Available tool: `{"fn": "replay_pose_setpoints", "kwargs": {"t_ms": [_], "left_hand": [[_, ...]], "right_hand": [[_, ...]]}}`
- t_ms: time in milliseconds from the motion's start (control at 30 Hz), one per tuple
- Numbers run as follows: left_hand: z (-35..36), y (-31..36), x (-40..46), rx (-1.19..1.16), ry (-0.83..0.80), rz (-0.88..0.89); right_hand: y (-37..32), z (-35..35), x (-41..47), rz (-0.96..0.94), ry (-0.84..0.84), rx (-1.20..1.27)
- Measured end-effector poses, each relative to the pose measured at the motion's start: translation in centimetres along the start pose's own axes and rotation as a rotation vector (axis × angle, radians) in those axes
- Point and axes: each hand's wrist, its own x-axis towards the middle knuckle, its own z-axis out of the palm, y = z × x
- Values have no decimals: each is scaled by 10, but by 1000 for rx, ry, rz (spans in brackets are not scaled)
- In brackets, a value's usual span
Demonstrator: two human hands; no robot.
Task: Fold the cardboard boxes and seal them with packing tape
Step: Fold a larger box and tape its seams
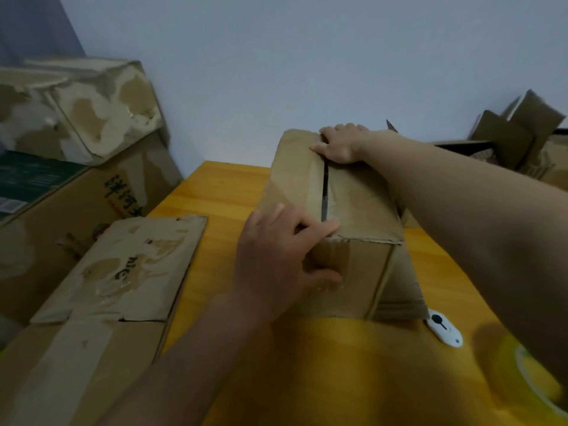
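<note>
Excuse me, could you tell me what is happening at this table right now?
A person is closing a cardboard box on the yellow table. The left hand presses the near end of the top flaps, and the right hand holds down the far end. A dark gap still shows between the flaps. A flattened box lies alongside.

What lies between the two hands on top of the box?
In the head view, the box's two top flaps with a dark open seam run between the left hand and the right hand; no tape shows there.

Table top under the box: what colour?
Yellow-orange wood grain table, clearest in the head view.
</note>
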Motion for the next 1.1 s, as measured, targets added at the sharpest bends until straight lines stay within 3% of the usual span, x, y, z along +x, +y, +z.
{"fn": "replay_pose_setpoints", "kwargs": {"t_ms": [233, 400, 500, 633, 767, 967, 1100], "left_hand": [[-8, 17, 9, 99, -77, -64], [-1, 77, -14, -82, 115, -99], [18, 130, -41, -284, -101, -100], [52, 176, -70, -535, -502, -313], [76, 203, -76, -622, -665, -476], [87, 237, -70, -751, -583, -626], [83, 248, -70, -895, -496, -769]], "right_hand": [[21, -2, -120, -112, 124, 233], [51, 13, -236, -77, 177, 411], [68, 35, -294, -16, 153, 431], [91, 72, -352, 104, 185, 487], [111, 115, -392, 191, 100, 409], [123, 157, -404, 253, 83, 167], [116, 162, -406, 252, 51, 232]]}}
